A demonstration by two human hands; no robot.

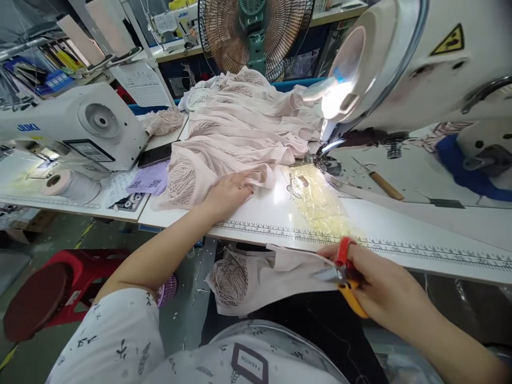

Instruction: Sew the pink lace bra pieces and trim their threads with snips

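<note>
While the right grip clasps scissors, left grip curled on pale garment, hold unclear, purple basket, contents hidden

- Metal scissors with red and orange handles are held in the right hand, their blades set against a pale pink lace-cupped garment below the edge of the white tabletop.
- A heap of pale pink lace-trimmed garments is touched by the left hand.
- A wooden-handled pointed tool is laid near a white sewing machine.
</note>
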